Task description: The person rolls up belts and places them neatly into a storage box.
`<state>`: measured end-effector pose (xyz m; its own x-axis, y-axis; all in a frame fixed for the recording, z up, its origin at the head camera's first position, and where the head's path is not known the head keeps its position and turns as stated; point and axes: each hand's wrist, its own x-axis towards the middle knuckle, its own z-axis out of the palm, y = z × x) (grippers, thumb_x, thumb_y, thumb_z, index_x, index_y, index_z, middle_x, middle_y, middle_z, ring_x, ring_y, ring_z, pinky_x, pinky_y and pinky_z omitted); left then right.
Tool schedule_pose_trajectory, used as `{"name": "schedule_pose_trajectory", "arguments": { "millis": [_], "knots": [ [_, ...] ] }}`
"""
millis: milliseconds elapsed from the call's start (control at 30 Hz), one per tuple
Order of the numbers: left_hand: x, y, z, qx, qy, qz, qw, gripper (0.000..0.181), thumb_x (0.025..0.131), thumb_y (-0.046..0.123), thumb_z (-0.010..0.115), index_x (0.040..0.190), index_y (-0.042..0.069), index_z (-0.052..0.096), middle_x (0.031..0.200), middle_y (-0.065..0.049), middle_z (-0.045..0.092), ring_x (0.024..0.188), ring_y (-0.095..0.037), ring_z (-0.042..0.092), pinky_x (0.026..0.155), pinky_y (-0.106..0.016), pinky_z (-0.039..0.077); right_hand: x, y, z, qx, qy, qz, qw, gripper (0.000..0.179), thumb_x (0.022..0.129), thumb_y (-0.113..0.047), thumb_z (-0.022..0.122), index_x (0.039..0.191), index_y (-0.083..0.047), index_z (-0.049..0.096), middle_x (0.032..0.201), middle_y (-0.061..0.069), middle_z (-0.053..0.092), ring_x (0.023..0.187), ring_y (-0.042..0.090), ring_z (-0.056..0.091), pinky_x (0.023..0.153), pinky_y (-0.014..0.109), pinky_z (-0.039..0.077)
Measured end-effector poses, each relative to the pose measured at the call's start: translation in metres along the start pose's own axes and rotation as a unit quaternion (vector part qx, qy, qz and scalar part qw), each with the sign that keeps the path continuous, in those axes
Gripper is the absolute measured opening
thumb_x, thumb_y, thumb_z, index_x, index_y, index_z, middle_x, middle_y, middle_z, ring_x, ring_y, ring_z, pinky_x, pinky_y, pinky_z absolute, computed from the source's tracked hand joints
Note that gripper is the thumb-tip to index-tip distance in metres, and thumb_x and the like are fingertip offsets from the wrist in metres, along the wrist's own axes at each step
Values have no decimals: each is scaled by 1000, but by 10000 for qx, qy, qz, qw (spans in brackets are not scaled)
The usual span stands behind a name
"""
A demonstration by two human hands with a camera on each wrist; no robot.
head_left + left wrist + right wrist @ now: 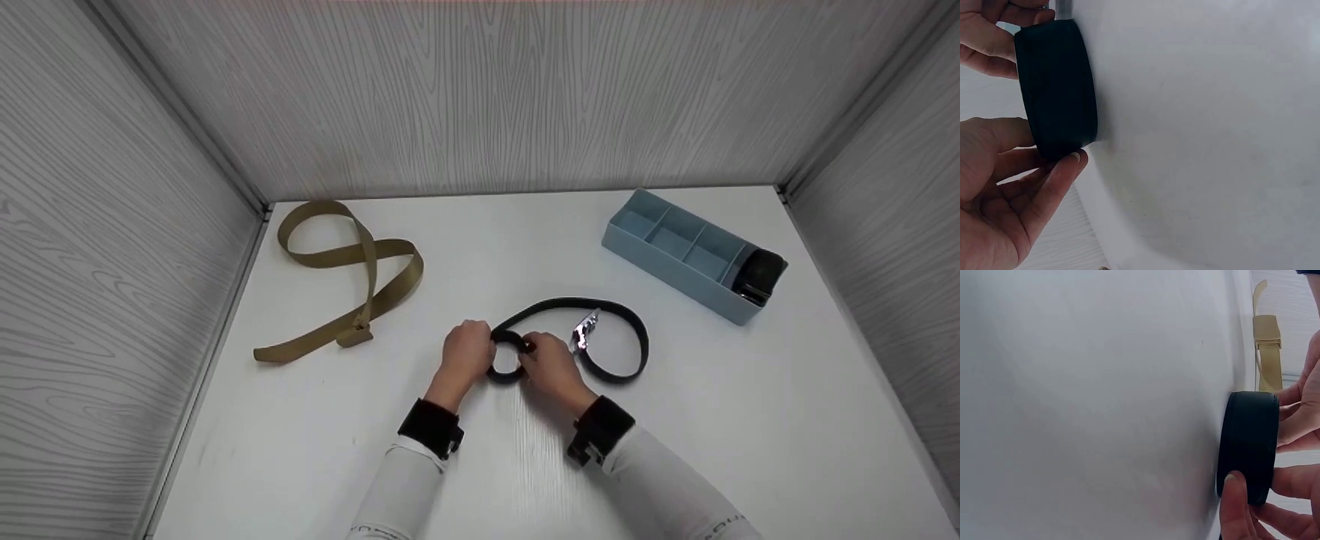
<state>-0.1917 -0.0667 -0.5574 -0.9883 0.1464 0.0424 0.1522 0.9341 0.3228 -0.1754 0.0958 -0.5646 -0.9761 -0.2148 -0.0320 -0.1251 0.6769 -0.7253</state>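
A black belt (pixel 643 337) lies on the table, one end wound into a small ring standing on its edge, the rest curving off in a loose loop to the right. Its shiny silver buckle (pixel 584 331) is at the loop's inner end, right of my hands. My left hand (pixel 466 351) grips the left side of the ring. On the opposite side, my right hand (pixel 555 367) pinches the ring between thumb and fingers. Both wrist views show the smooth outer face of the coil (pixel 1055 84) with fingertips at its edges.
A tan webbing belt (pixel 296 347) lies loosely looped at the left, its buckle (pixel 355 335) toward me. At the back right sits a blue compartment box (pixel 660 268), with a dark rolled item (pixel 761 274) in its nearest compartment. Wood-grain panels (pixel 480 97) enclose the table.
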Motion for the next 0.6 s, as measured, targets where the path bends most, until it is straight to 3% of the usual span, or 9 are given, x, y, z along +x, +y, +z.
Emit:
{"name": "schedule_pose_trajectory", "arguments": {
  "millis": [267, 467, 600],
  "knots": [
    [-1, 1, 1, -248, -203, -3, 9995, 14, 87, 15, 72, 77, 6, 72, 75, -12, 69, 70, -31, 67, 61, -42, 51, 5, 3, -2, -69, -85, -503, 9987, 28, 83, 7, 61, 106, -4, 73, 92, 11, 69, 87, 24, 63, 79, 41, 49],
    [-3, 3, 4, -228, 99, -56, 9997, 14, 86, 13, 72, 77, 1, 70, 75, -15, 68, 69, -34, 67, 59, -44, 52, 1, 5, -4, 101, -143, -96, 9998, 19, 88, -4, 68, 105, 4, 69, 90, 11, 70, 80, 22, 64, 77, 38, 51],
    [-1, 3, 3, -181, 20, -165, 9997, 13, 84, 12, 70, 74, 2, 69, 74, -14, 67, 68, -33, 67, 58, -44, 52, -1, 4, -5, -109, -133, -2, 9999, 11, 85, -4, 68, 95, 0, 71, 84, 7, 70, 77, 21, 64, 75, 39, 51]
  ]
}}
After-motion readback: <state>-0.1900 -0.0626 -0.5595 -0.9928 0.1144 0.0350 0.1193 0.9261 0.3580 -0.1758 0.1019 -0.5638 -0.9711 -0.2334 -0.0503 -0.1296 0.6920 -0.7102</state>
